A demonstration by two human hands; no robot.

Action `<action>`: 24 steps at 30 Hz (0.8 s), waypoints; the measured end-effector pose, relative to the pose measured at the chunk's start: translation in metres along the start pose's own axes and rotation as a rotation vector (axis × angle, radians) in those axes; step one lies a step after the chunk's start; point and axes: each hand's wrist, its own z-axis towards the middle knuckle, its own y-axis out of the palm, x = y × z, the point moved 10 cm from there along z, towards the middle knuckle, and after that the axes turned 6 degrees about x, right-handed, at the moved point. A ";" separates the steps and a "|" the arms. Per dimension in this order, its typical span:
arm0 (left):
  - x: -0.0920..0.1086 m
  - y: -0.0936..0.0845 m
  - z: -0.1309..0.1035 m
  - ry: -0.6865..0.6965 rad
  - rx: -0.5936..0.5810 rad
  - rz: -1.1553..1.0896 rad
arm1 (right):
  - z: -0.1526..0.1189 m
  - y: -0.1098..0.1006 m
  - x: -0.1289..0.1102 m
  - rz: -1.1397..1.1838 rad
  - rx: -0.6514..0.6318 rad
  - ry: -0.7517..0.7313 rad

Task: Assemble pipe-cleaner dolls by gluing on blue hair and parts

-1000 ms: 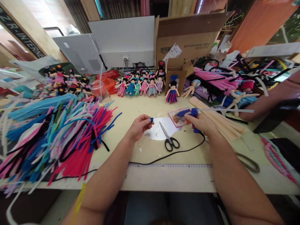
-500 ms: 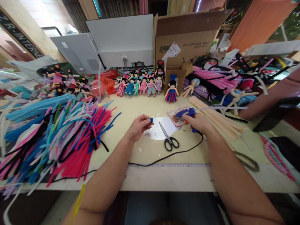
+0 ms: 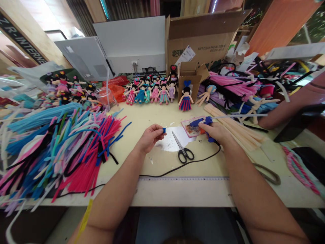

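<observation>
My left hand pinches small blue piece near white sheet; looks light, soft: fingertip edge-hold suits. My right hand grips glue gun, probably stiff; handle best.

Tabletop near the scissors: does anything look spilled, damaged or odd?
Mildly: the white sheet partly under the scissors carries dark specks, and pale flecks lie scattered on the table nearby, so it looks littered. They are too small to identify.
</observation>
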 end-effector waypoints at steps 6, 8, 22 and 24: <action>0.001 -0.001 0.000 0.008 -0.005 -0.001 | 0.000 -0.003 0.000 -0.012 0.011 0.005; 0.000 -0.001 0.000 0.003 -0.004 -0.004 | 0.000 -0.003 0.001 -0.019 0.013 0.010; 0.000 0.001 0.000 -0.014 -0.010 -0.043 | -0.013 0.005 -0.009 0.533 -0.154 0.068; -0.002 0.001 -0.001 -0.027 -0.010 -0.063 | -0.019 0.008 -0.018 0.594 -0.189 0.028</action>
